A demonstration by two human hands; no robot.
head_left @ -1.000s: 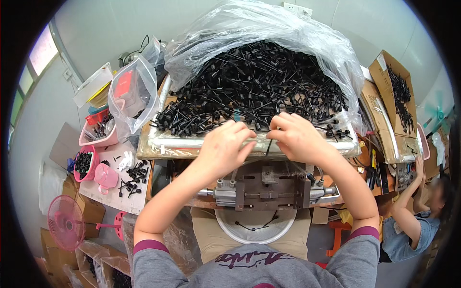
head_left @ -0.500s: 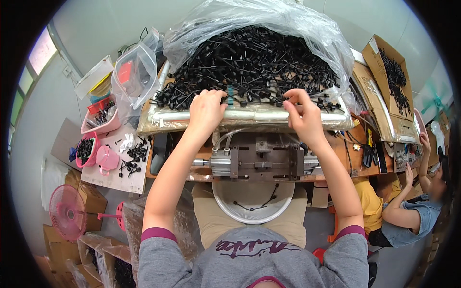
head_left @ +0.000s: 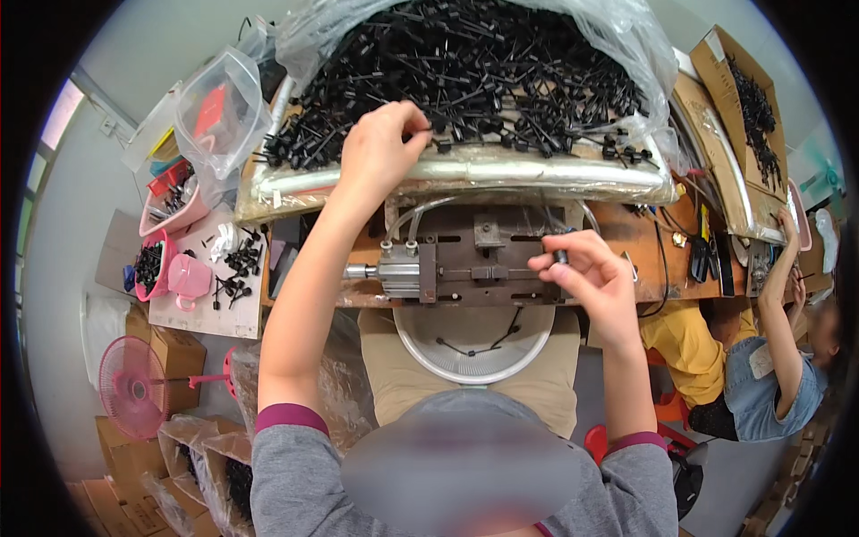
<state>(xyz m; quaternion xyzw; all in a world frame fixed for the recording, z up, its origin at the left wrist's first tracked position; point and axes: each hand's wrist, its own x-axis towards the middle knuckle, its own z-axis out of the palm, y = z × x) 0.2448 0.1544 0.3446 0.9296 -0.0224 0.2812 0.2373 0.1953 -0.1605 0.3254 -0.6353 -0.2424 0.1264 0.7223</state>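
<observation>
Several black parts (head_left: 242, 261) lie on a pale board (head_left: 183, 313) at left. The left hand (head_left: 380, 152) reaches to the front edge of the black pile (head_left: 465, 72) — forefinger and thumb curled close; whether they grip a piece I cannot tell. Next comes a metal fixture (head_left: 489, 273). The right hand (head_left: 595, 277), thumb and fingers clamped on a black piece (head_left: 560, 257), hovers by the fixture's right end.

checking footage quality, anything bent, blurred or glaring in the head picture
In the head view, the corners are black, the pale rail before the black parts bows, a smooth blur covers part of the grey shirt, and highlights streak the plastic bag.
</observation>
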